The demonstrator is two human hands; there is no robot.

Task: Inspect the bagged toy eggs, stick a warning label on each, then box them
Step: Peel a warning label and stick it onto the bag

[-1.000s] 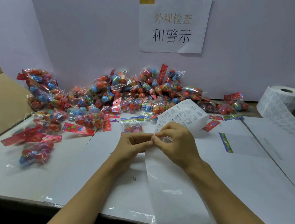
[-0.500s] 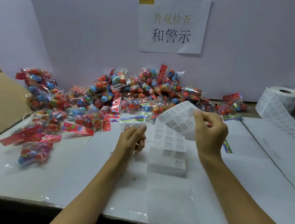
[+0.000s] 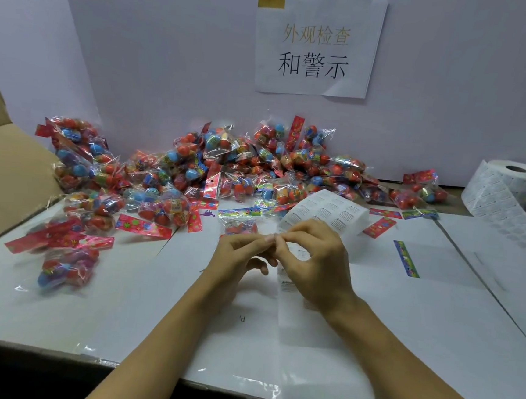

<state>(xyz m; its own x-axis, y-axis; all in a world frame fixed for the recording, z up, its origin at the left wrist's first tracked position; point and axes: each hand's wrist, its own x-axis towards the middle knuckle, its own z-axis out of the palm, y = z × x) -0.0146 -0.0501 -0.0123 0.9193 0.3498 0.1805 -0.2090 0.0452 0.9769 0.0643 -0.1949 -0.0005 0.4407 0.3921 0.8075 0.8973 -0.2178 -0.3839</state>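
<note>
White tabletop (image 3: 436, 310) spreads under my hands. My left hand (image 3: 237, 257) and right hand (image 3: 316, 267) meet fingertip to fingertip, pinching at the label strip (image 3: 324, 211). Bagged toy eggs (image 3: 226, 170) lie heaped just beyond them.

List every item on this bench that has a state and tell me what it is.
Left hand: fingers curled, fingertips meeting the right hand's.
Right hand: pinching the white label strip.
White label strip: curled up off the table.
White label roll: partly unwound.
Brown cardboard box: open.
Clear bags of toy eggs: piled, sealed.
</note>
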